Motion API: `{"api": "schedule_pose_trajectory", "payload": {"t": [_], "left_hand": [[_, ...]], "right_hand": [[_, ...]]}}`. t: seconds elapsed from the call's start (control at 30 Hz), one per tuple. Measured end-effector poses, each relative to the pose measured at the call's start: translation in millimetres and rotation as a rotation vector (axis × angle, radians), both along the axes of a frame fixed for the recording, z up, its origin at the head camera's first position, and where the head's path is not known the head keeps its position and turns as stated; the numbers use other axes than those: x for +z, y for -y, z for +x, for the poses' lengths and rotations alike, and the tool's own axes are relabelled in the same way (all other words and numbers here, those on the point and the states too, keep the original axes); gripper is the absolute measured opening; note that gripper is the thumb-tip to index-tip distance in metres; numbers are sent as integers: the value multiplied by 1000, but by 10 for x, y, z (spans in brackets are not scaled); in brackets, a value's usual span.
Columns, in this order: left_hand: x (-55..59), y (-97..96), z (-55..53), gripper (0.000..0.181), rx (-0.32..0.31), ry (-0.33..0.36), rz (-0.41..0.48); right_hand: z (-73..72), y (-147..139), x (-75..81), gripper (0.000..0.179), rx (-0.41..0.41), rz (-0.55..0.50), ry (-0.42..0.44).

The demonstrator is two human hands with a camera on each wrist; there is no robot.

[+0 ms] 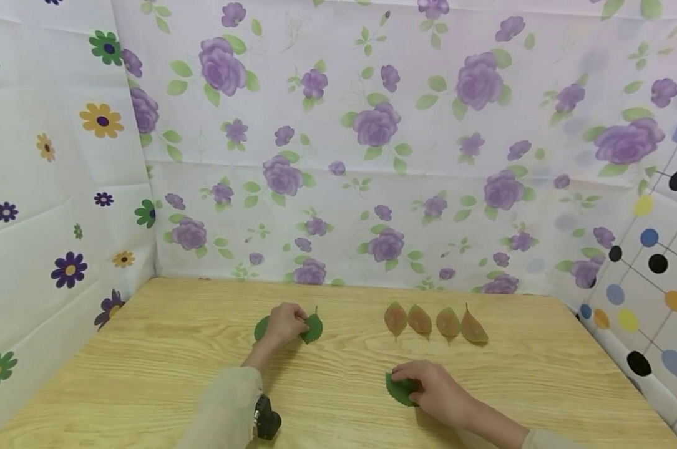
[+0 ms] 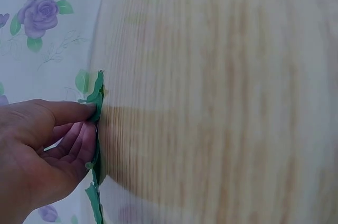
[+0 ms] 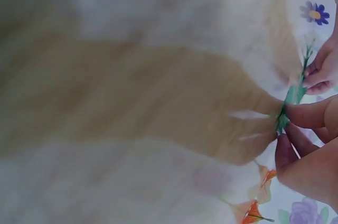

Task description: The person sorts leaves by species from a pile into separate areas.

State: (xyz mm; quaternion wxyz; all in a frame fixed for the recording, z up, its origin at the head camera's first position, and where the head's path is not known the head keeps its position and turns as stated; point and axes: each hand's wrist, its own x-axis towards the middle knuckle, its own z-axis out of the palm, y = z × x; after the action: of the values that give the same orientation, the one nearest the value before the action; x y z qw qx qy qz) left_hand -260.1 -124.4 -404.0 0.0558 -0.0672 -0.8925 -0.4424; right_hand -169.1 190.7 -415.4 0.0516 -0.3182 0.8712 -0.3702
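Note:
Near the back of the table, left of centre, my left hand (image 1: 281, 325) holds a serrated green leaf (image 1: 314, 329) at its left edge, its stem pointing to the back. In the left wrist view the thumb (image 2: 79, 111) touches this leaf, with the other fingers bent beside it. Partly hidden behind that hand is another green leaf (image 1: 261, 328), flat on the wood. Closer to the front and to the right, my right hand (image 1: 436, 393) grips green leaf material (image 1: 400, 390) between thumb and fingers; whether it is one leaf or more, I cannot tell.
Several reddish-brown leaves with green edges (image 1: 419, 320) lie in a row at the back right of the wooden table (image 1: 338, 411). Flowered cloth (image 1: 338, 206) stands behind the table. Patterned sheets rise at both sides. A black device (image 1: 267, 419) is strapped to the left wrist.

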Motion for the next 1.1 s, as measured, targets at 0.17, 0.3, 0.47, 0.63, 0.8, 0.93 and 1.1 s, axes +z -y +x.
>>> {"api": "schedule_pose_trajectory", "payload": {"t": [0.17,0.3,0.47,0.63,0.8,0.93,1.1], "left_hand": [[-23,-6,4,10,-1,15,0],[-31,-8,-6,10,1,8,-11],[-16,-17,-5,10,1,-10,-20],[-5,-26,4,10,5,-14,-45],[-3,-19,7,16,6,-26,-71],[3,-29,15,28,5,-55,-117],[13,-56,18,28,-15,-71,-151]], "right_hand": [[-40,20,26,43,-25,-10,32],[-78,27,43,43,-40,-33,36],[-126,7,41,43,-64,-34,51],[-182,-36,59,38,-57,-11,100],[-261,-60,59,35,-48,-6,92],[-335,-11,40,34,-87,0,73],[-415,117,61,34,-106,-17,69]]}}
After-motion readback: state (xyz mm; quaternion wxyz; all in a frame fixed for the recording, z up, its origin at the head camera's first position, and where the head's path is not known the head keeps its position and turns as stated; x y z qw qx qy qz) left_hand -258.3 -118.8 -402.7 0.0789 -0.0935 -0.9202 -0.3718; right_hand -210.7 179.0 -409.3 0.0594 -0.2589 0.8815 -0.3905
